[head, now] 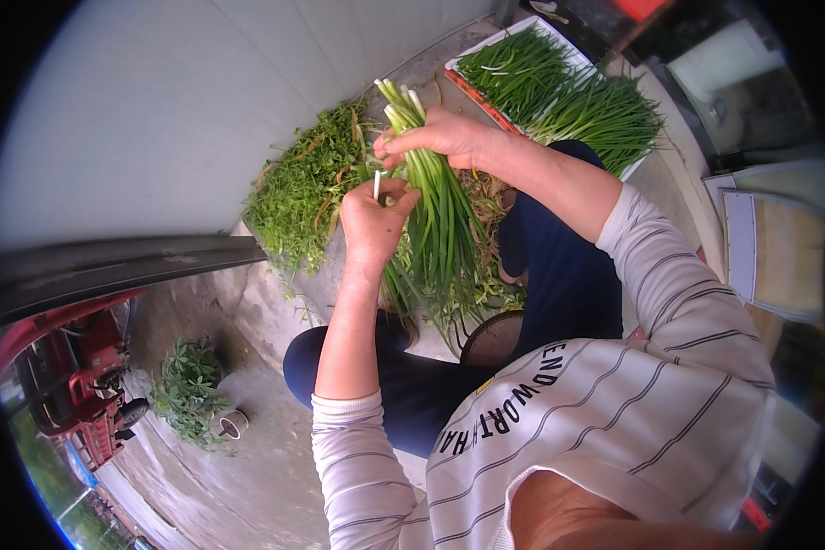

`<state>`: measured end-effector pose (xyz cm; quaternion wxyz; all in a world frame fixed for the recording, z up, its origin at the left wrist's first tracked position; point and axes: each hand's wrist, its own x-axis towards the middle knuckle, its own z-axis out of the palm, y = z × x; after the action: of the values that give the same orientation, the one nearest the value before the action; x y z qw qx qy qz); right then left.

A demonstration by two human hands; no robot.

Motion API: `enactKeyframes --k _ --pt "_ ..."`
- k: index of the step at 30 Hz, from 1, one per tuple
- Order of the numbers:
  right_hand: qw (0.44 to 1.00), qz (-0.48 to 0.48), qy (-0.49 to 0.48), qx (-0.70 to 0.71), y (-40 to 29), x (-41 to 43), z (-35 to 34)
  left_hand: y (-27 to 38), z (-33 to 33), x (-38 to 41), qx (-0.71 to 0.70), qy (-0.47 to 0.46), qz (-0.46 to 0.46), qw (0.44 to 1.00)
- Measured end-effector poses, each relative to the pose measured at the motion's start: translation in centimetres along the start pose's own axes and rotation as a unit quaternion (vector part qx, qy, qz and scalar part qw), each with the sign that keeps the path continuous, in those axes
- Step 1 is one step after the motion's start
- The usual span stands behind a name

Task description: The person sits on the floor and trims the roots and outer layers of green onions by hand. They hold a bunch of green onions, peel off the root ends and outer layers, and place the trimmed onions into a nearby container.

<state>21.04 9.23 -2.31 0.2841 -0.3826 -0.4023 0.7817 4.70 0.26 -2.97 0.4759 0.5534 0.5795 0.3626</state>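
My right hand (436, 137) is closed around a bunch of spring onions (436, 199), with the white ends pointing up and away and the green leaves hanging towards my legs. My left hand (378, 223) is just beside and below it, its thumb and fingers pinching a single spring onion (377, 184) whose white end sticks up. The green leaves of that onion seem to trail down behind the left wrist. Between my feet, partly hidden by the bunch, are a heap of pulled roots (488, 213) and loose green scraps (498, 295).
A heap of leafy green trimmings (302, 185) lies against the pale wall panel (179, 124). At upper right, a white tray (454, 63) holds more spring onions (591, 117). A potted plant (189, 378), a small pot (234, 424) and a red vehicle (93, 385) are at lower left.
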Motion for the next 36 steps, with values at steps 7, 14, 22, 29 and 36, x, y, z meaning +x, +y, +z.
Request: enactKeyframes --k 7,14,22,29,36 --pt "0.999 0.028 -0.039 -0.008 -0.4 -0.1 -0.2 1.1 -1.0 0.2 -0.118 -0.045 -0.092 0.988" --pt "0.997 0.007 -0.003 -0.075 -1.7 -1.2 -0.6 2.1 -2.6 0.3 -0.166 -0.035 -0.111 0.979" --pt "0.947 -0.119 0.101 -0.28 -3.3 -1.8 -1.4 2.5 -5.6 0.8 -0.204 0.091 -0.068 0.972" --pt "0.937 -0.152 0.099 -0.297 -3.5 -2.0 -1.1 2.6 -8.2 1.1 -0.338 0.103 -0.072 0.933" --pt "0.947 -0.176 0.042 -0.265 -3.5 -2.1 -0.8 2.3 -8.0 1.2 -0.438 0.047 -0.101 0.892"
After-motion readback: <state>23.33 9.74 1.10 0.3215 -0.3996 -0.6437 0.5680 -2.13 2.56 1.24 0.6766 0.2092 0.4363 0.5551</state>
